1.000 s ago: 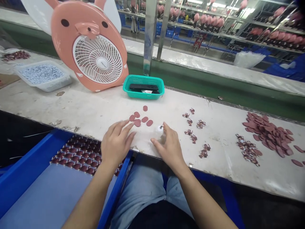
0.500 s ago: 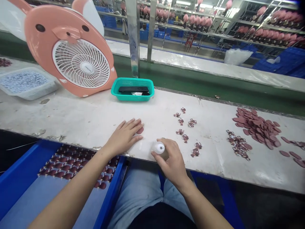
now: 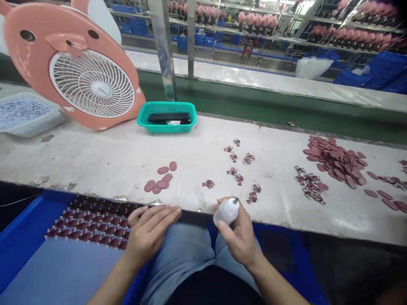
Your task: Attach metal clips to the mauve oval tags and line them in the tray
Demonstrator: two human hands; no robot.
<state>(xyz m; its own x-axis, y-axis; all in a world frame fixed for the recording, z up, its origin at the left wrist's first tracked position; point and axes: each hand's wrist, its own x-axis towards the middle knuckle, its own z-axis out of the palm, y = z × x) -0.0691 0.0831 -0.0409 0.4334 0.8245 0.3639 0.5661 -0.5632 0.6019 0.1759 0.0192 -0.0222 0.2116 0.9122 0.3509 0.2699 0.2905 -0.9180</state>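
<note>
My right hand [image 3: 244,239] grips a white squeeze bottle [image 3: 227,211] with a narrow dark tip, tilted up over the table's front edge. At that same edge, further left, lies my left hand [image 3: 152,231], palm down with its fingers stretched out close together; its fingertips' undersides are hidden. Beyond it rest several flat maroon oval pieces [image 3: 162,184], some with small dark marks. One small maroon-and-white cluster piece [image 3: 208,184] sits between those ovals and the bottle. Several similar small clusters [image 3: 239,179] are scattered right of it.
A heap of maroon ovals [image 3: 338,161] and a pile of small clusters [image 3: 310,184] are at the right. Behind stand a green basket [image 3: 167,128] with dark items, a pink fan [image 3: 28,63] and a pale tub [image 3: 41,127]. Rows of maroon pieces lie in a blue crate [image 3: 32,216].
My left hand has drawn back from the ovals to the table edge, uncovering them. My right hand has pulled the bottle slightly back and tilted it, exposing one small cluster. The view has shifted right.
</note>
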